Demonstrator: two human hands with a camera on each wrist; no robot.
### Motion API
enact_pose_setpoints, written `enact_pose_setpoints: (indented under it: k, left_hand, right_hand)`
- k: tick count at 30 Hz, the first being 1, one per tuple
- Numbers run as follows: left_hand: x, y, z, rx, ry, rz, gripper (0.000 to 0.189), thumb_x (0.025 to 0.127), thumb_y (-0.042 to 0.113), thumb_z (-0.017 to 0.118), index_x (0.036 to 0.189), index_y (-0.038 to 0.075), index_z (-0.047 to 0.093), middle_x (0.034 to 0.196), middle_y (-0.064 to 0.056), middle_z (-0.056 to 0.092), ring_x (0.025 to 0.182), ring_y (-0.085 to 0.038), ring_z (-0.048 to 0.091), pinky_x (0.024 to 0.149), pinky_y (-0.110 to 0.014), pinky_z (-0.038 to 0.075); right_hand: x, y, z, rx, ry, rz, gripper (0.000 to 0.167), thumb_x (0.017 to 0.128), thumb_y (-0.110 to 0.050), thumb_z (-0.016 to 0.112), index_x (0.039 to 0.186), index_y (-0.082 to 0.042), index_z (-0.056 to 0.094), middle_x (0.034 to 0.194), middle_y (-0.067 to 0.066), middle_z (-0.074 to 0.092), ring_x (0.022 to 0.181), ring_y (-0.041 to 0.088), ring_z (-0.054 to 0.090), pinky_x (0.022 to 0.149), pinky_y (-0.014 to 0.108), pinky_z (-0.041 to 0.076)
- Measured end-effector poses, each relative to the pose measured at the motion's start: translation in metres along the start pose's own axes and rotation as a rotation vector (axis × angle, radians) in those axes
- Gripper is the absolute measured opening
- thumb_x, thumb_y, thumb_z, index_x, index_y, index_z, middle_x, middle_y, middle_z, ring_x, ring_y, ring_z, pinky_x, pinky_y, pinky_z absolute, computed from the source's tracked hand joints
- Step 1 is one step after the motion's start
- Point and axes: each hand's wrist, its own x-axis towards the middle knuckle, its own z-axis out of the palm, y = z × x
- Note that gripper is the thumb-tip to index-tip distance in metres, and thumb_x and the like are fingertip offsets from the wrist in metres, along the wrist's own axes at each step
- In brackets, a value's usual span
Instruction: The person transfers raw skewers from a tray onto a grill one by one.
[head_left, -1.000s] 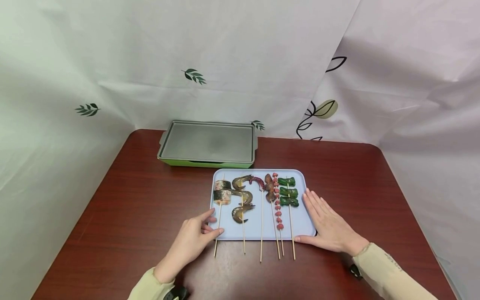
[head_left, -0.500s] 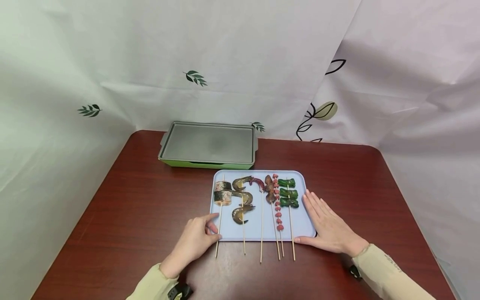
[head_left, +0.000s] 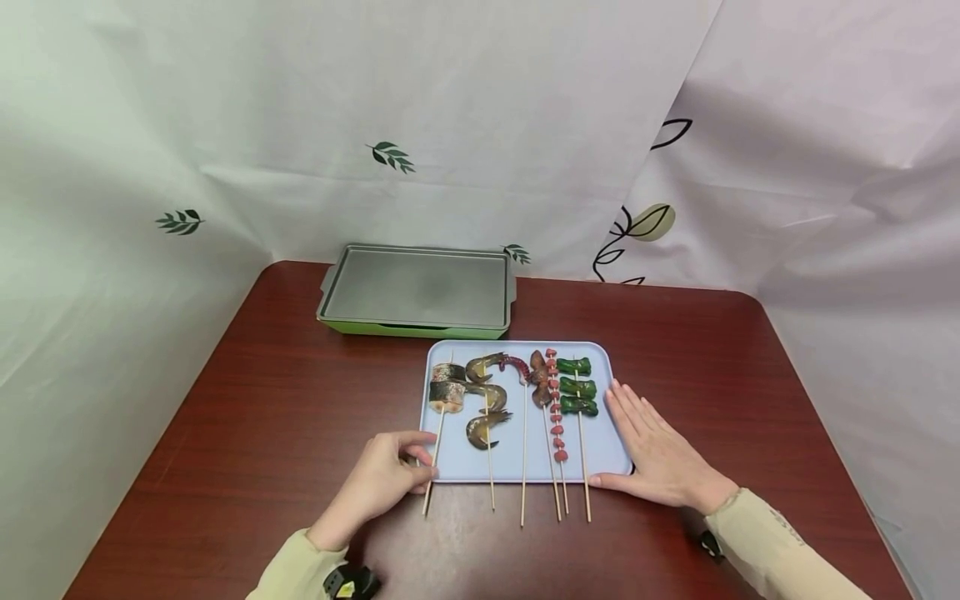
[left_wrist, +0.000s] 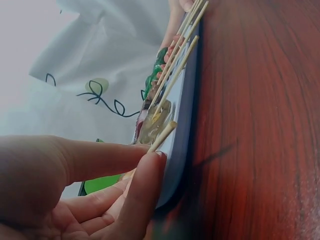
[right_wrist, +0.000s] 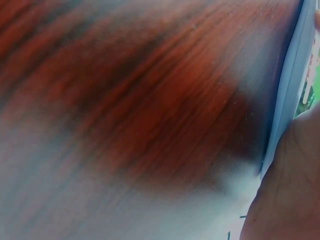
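Though slim, skewer (left_wrist: 163, 136) in left hand (head_left: 385, 472)

Dressed on the left in a long sleeve of pale beige cloth (head_left: 291, 570), with a blocky black wrist device (head_left: 361, 579) alongside, marked by a small yellow patch (head_left: 346, 589). Dressed on the right in a matching beige sleeve (head_left: 772, 550), bearing a row of small marks (head_left: 786, 527) too faint to read, with a small black device (head_left: 711, 546) below. Bare at left hand (head_left: 384, 471) and right hand (head_left: 662, 455).
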Motion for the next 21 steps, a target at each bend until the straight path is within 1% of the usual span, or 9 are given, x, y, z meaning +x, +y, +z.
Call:
enact_pose_setpoints:
  k: [2, 7, 11, 17, 21]
  left_hand:
    - [0.0, -0.001, 0.0, -0.028, -0.002, -0.01, 0.042, 0.08, -0.011, 0.075, 0.121, -0.012, 0.066, 0.078, -0.006, 0.067, 0.061, -0.02, 0.068, 0.055, -0.031, 0.06]
    - [-0.003, 0.0, -0.003, -0.056, 0.002, -0.022, 0.042, 0.081, -0.012, 0.074, 0.121, -0.012, 0.065, 0.08, -0.007, 0.065, 0.062, -0.021, 0.068, 0.055, -0.032, 0.06]
    - [-0.008, 0.002, -0.008, -0.057, -0.002, -0.011, 0.041, 0.081, -0.013, 0.074, 0.121, -0.013, 0.065, 0.081, -0.007, 0.064, 0.062, -0.022, 0.068, 0.055, -0.032, 0.06]
    - [-0.012, 0.008, -0.013, -0.03, -0.003, 0.023, 0.041, 0.081, -0.012, 0.073, 0.122, -0.011, 0.066, 0.084, -0.009, 0.067, 0.06, -0.02, 0.067, 0.053, -0.031, 0.058]
    - [-0.012, 0.013, -0.015, 0.023, 0.004, 0.048, 0.041, 0.08, -0.011, 0.072, 0.12, -0.006, 0.068, 0.085, -0.007, 0.068, 0.057, -0.018, 0.066, 0.049, -0.027, 0.053]
  right_hand:
    - [0.0, 0.0, 0.0, 0.001, 0.0, 0.001, 0.122, 0.081, -0.079, 0.063, 0.157, 0.007, 0.023, 0.165, 0.023, 0.016, 0.15, 0.04, 0.019, 0.123, 0.043, 0.012]
    - [0.0, 0.0, -0.001, 0.004, -0.008, 0.009, 0.122, 0.081, -0.079, 0.063, 0.158, 0.007, 0.022, 0.166, 0.023, 0.015, 0.151, 0.04, 0.018, 0.123, 0.044, 0.013]
    - [0.0, 0.0, -0.001, 0.005, -0.007, 0.002, 0.121, 0.082, -0.078, 0.063, 0.158, 0.008, 0.022, 0.165, 0.024, 0.015, 0.151, 0.04, 0.018, 0.123, 0.044, 0.013]
    - [0.001, 0.0, -0.002, 0.01, -0.006, 0.003, 0.121, 0.082, -0.078, 0.064, 0.157, 0.008, 0.023, 0.165, 0.024, 0.015, 0.15, 0.041, 0.018, 0.122, 0.047, 0.016]
    - [0.002, -0.001, -0.002, 0.011, -0.011, 0.003, 0.12, 0.083, -0.077, 0.064, 0.157, 0.008, 0.023, 0.165, 0.024, 0.016, 0.151, 0.041, 0.018, 0.122, 0.046, 0.016]
